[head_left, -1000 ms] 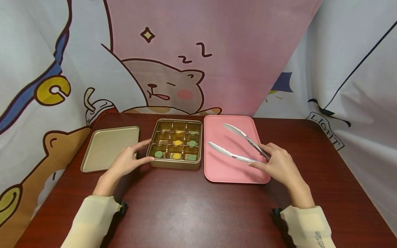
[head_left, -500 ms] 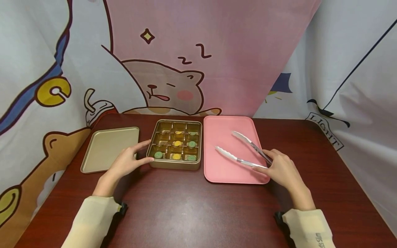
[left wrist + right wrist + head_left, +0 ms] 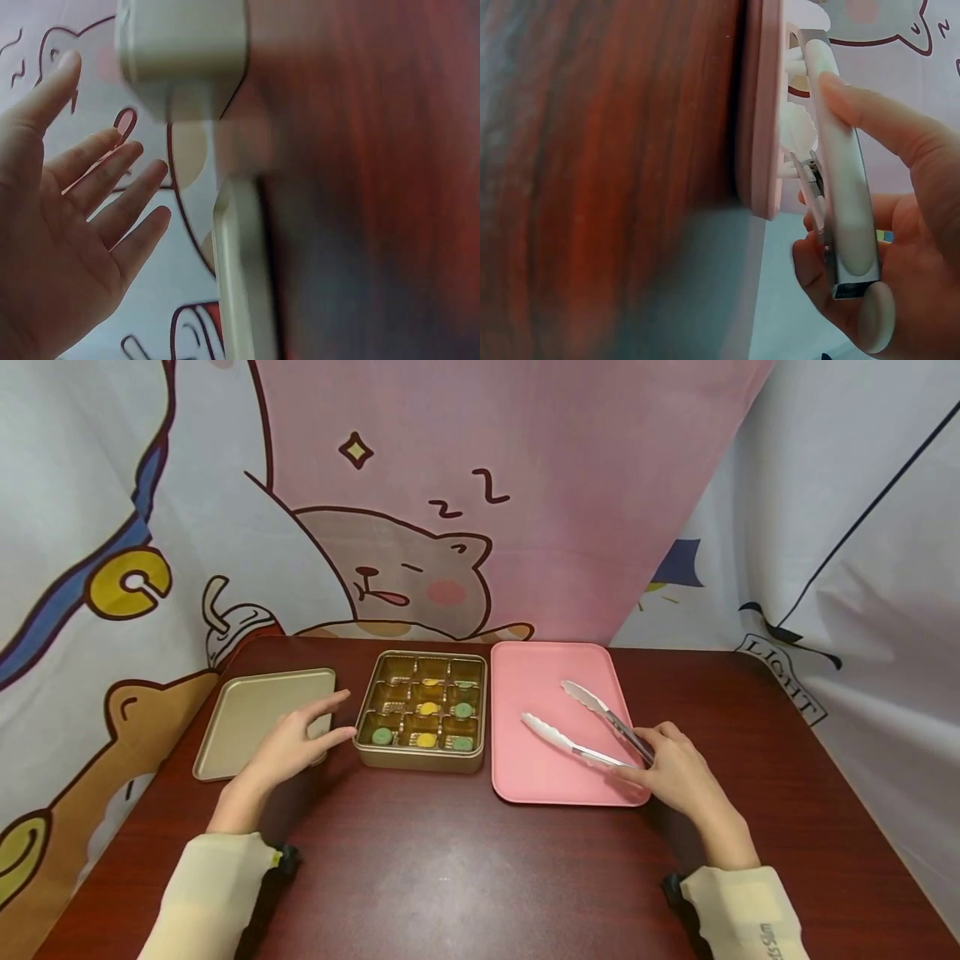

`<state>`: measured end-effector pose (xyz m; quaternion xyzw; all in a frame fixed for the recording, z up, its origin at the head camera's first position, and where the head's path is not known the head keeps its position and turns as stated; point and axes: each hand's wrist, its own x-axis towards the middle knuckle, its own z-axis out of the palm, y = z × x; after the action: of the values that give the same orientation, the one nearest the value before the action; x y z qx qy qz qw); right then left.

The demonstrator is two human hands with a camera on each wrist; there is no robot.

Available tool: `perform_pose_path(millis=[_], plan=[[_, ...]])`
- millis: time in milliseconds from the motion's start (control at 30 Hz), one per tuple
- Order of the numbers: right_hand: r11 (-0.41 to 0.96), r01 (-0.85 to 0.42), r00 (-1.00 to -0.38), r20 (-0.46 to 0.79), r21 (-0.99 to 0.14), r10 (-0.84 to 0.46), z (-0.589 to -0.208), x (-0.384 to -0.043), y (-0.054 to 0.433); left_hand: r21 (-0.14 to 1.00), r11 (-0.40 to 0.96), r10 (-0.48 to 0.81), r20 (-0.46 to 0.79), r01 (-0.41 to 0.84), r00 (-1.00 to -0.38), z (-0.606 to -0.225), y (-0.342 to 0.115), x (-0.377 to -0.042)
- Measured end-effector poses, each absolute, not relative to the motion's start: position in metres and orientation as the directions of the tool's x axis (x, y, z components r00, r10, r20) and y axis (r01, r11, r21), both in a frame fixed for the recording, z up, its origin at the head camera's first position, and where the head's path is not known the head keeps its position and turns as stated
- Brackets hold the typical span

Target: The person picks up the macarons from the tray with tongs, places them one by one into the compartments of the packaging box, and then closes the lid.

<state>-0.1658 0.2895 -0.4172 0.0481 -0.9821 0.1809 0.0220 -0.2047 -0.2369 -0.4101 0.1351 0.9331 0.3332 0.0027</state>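
A square gold tin (image 3: 420, 760) with nine compartments stands in the middle of the table. Several round green pieces (image 3: 382, 737) and yellow pieces (image 3: 427, 708) sit in its compartments. Just left of the tin is my left hand (image 3: 285, 747), fingers extended and holding nothing; the left wrist view shows a gap between the fingers and the tin (image 3: 184, 45). My right hand (image 3: 678, 768) grips metal tongs (image 3: 547, 732) by their handles, thumb on one arm and fingers on the other. The tongs' arms are spread apart, with their pale scalloped tips over the pink tray (image 3: 555, 668).
A flat gold lid (image 3: 258, 706) lies on the dark red-brown table (image 3: 450, 877) at the left, partly behind my left hand. The pink tray lies close to the tin's right side. Cartoon-printed cloth (image 3: 420, 577) hangs behind the table.
My left hand has let go of the tin's left side and moved left. The right hand has drawn the tongs slightly right and nearer to me, then almost stopped.
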Motion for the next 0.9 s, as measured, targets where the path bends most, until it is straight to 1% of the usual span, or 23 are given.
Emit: perform_pose_path(millis=[133, 200, 267, 367, 500, 633, 767, 900], plan=[[0.933, -0.092, -0.996, 0.031, -0.348, -0.087, -0.412, -0.164, 0.288, 0.613, 0.757, 0.205, 0.106, 0.226, -0.973, -0.4, -0.255, -0.202], [0.936, -0.087, -0.996, 0.037, -0.342, -0.079, -0.407, -0.162, 0.285, 0.596, 0.773, 0.176, 0.127, 0.216, -0.976, -0.396, -0.266, -0.2], [0.934, -0.098, -0.994, 0.077, -0.344, -0.076, -0.4, -0.159, 0.279, 0.582, 0.789, 0.147, 0.134, 0.198, -0.98, -0.392, -0.277, -0.198], [0.916, -0.168, -0.976, 0.193, -0.364, -0.102, -0.387, -0.155, 0.259, 0.572, 0.805, 0.105, 0.122, 0.156, -0.987, -0.389, -0.294, -0.195], [0.852, -0.33, -0.923, 0.33, -0.406, -0.2, -0.373, -0.15, 0.216, 0.564, 0.821, 0.047, 0.091, 0.09, -0.995, -0.387, -0.316, -0.192], [0.749, -0.476, -0.868, 0.385, -0.46, -0.315, -0.361, -0.143, 0.165, 0.559, 0.828, -0.001, 0.072, 0.04, -0.997, -0.387, -0.334, -0.19], [0.631, -0.581, -0.814, 0.36, -0.514, -0.456, -0.355, -0.138, 0.109, 0.553, 0.833, -0.033, 0.04, -0.005, -0.999, -0.389, -0.352, -0.189], [0.534, -0.622, -0.755, 0.257, -0.572, -0.604, -0.359, -0.138, 0.052, 0.556, 0.83, -0.036, -0.024, -0.043, -0.999, -0.395, -0.367, -0.188]])
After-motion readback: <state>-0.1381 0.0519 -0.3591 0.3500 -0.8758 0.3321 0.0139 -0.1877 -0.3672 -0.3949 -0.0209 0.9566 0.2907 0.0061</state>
